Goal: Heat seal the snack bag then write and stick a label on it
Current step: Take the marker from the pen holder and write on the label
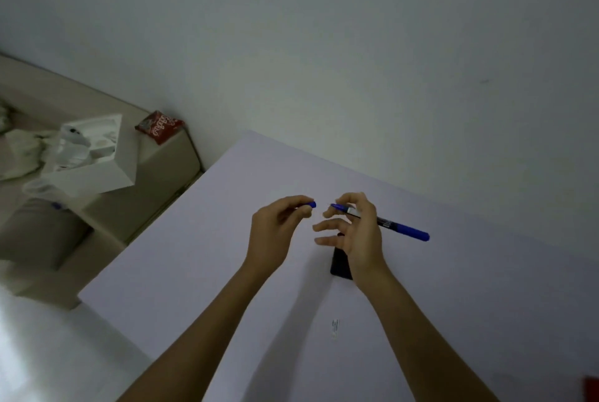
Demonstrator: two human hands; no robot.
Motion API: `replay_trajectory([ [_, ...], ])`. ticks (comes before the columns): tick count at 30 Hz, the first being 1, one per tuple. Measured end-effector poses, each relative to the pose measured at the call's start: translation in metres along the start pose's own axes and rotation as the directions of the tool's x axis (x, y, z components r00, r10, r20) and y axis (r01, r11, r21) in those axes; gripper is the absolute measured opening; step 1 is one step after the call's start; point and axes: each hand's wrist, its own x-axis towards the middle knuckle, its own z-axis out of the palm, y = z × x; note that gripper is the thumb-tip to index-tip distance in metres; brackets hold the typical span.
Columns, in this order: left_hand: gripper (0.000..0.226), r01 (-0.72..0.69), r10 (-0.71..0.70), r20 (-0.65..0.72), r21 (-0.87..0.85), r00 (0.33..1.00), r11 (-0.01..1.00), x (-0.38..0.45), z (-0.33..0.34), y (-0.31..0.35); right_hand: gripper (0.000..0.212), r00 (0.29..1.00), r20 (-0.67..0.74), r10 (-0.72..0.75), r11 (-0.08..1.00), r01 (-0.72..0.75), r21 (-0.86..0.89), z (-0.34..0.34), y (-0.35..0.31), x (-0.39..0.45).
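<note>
— So, what have your hands got?

— My left hand (278, 223) pinches the small blue cap (310, 205) between thumb and fingertips, with the cap's end poking out toward my other hand. My right hand (355, 230) grips the blue marker (389, 224) near its writing end, thumb and forefinger curled round the barrel, the other fingers spread loosely below. The bare tip points left at the cap, and a small gap lies between the two. The marker's back end sticks out past my knuckles to the right.

— Both held above the desk?

— Yes, over the pale desk (194, 259), toward its far edge by the wall (324, 45).

— Anything under them?

— A flat black object (340, 264) lies on the desk, partly hidden by my right wrist. I cannot tell what it is. Nearer to me, between my forearms, a small white label (335, 327) with tiny print lies flat on the desk.

— And the snack bag?

— Not on the desk. A red snack bag (159, 126) with white lettering sits well off to the left, on a beige surface (155, 174) beyond the desk's far left corner, against the wall. Just beside it stands an open white box (94, 152) with white parts inside, and crumpled white material (19, 149) lies farther left.

— Anything else?

— A bit of something red (591, 388) shows at the desk's near right, cut off by the frame.
</note>
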Motion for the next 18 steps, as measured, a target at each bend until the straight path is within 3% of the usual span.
replay_trajectory([
  [6,0.017,-0.014,0.017,0.038,-0.087,0.999,0.996,-0.004,0.006,0.017,0.035,0.999,-0.026,-0.041,0.997,0.039,-0.064,0.001,-0.014,-0.002],
  [18,0.018,-0.066,0.073,0.074,-0.095,0.995,0.993,-0.004,0.023,0.034,0.028,0.993,-0.051,-0.111,0.981,0.101,-0.163,-0.010,-0.033,-0.007],
])
